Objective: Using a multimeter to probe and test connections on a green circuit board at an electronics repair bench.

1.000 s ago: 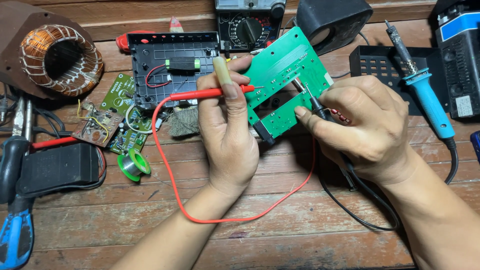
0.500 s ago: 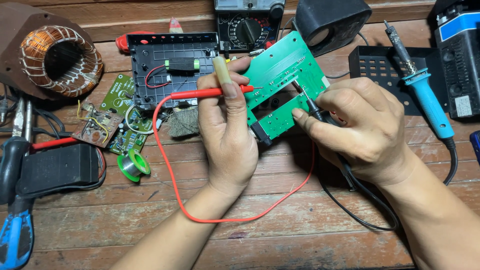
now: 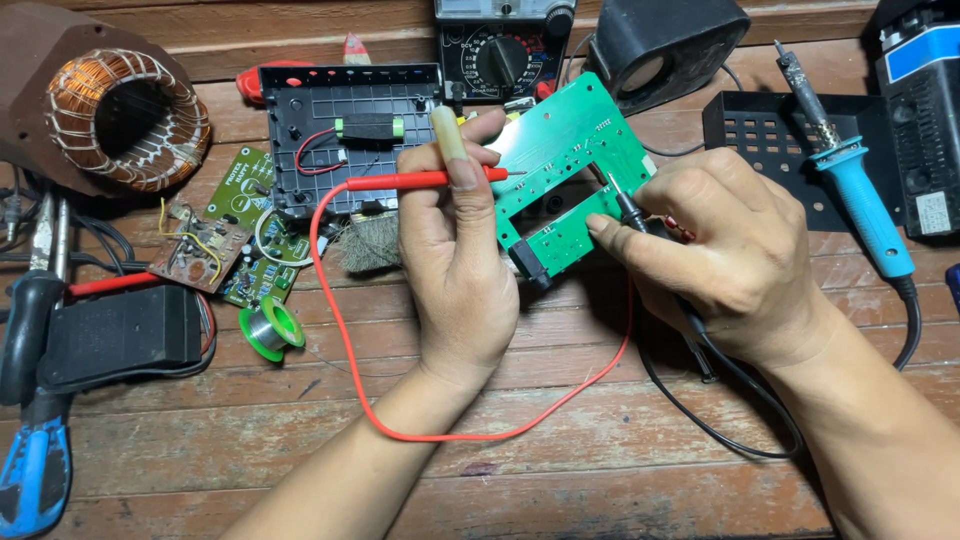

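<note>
Left hand [image 3: 455, 250] clamped on red probe [image 3: 420, 180] and green board [image 3: 570, 170]; right hand [image 3: 720, 250] pinching black probe [image 3: 628, 205], tip nudged slightly along the board since before.

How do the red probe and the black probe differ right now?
The red probe lies nearly level in the left hand, its whole shaft showing; the black probe stands tilted in the right hand, mostly hidden by the fingers. The red lead loops widely over the table; the black lead runs out under the right wrist. Both tips meet the green circuit board.
</note>
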